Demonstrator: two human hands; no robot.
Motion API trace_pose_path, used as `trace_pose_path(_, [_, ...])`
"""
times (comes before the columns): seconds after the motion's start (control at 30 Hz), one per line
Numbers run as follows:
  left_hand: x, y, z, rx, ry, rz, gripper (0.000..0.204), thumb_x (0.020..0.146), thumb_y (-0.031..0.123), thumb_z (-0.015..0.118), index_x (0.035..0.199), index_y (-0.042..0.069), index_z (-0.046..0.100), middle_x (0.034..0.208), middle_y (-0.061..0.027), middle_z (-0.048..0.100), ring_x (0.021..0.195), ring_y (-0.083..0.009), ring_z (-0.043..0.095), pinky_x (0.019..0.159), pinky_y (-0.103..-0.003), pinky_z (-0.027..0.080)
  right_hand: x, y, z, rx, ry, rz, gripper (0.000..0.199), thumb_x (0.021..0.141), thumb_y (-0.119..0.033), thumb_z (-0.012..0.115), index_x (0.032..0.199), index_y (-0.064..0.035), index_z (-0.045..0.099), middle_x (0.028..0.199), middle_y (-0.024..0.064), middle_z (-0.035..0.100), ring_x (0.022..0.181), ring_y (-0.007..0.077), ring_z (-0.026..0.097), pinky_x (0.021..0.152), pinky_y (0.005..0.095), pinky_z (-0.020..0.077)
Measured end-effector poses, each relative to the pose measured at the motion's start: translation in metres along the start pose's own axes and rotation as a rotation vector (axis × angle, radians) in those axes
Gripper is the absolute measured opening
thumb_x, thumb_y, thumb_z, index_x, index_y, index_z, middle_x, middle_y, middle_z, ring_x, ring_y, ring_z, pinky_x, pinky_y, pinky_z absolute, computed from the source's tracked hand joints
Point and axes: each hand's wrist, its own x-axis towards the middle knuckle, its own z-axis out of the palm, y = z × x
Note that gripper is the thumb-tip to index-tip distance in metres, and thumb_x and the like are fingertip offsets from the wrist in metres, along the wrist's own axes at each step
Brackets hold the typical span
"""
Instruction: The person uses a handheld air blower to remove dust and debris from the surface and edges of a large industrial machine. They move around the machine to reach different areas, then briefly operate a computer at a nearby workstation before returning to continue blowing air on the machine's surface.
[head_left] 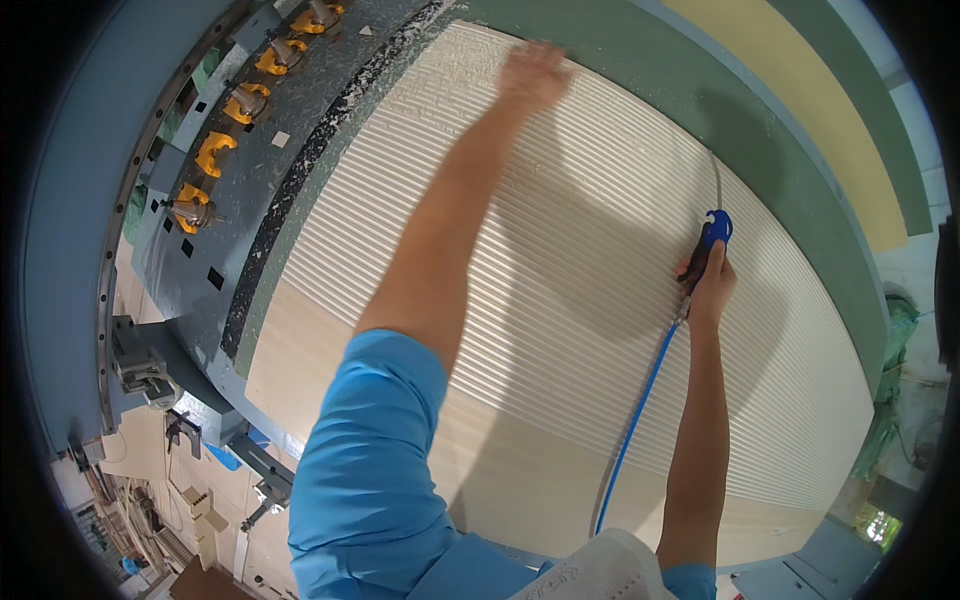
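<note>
A wide pale board (400, 290) with rows of narrow parallel grooves lies under both my arms. My left hand (534, 76) reaches to its far edge, over grooves strewn with light shavings; the fingers are smeared, so I cannot tell whether they are apart or closed. On the right, my right hand (712, 292) is wrapped round the handle of a blue and black air blow gun (717, 228). The gun's thin nozzle points away from me, toward the board's far right edge. From its lower end a blue air hose (636, 420) runs back toward my body across the board.
The board rests on a green machine bed (640, 50). Along the left stands a row of orange tool-holder forks (215, 152), several with metal tool holders. A blue-grey beam (75, 250) borders the far left. Wood offcuts (205, 525) lie at lower left.
</note>
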Motion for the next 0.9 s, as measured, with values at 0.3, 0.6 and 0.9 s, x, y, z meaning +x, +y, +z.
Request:
trace_pose_path(0.3, [-0.008,-0.055,0.007,-0.085,0.139,-0.411,0.078,0.102,0.053,0.025,0.156,-0.003,0.016,0.164,-0.019,0.017,0.153,-0.0311,0.01,0.124,-0.044,0.007,0.0,-0.002,0.001,-0.065,0.004,-0.032,0.056,0.105,-0.045,0.042,0.072,-0.0024,0.06,0.058,0.0075,0.063,0.042,0.0116,0.051,0.037,0.0275,0.0387])
trace_pose_path(0.6, [-0.114,0.113,-0.002,-0.192,-0.068,0.372,0.071,0.103,0.059,0.018,0.159,0.016,0.019,0.167,-0.0055,0.011,0.154,-0.0261,0.009,0.125,-0.042,0.005,0.007,0.01,0.001,0.002,0.02,-0.044,0.058,0.104,-0.044,0.044,0.067,-0.0031,0.062,0.057,0.0079,0.063,0.041,0.0125,0.051,0.038,0.0289,0.0375])
trace_pose_path(0.9, [-0.206,-0.111,-0.01,-0.068,0.169,-0.296,0.063,0.105,0.05,0.026,0.156,0.012,0.029,0.162,-0.0145,0.027,0.15,-0.0362,0.021,0.122,-0.05,0.017,-0.03,-0.017,-0.032,-0.065,-0.289,0.264,0.052,0.101,-0.049,0.051,0.079,-0.0044,0.065,0.062,0.0068,0.063,0.048,0.0121,0.057,0.041,0.0273,0.0406])
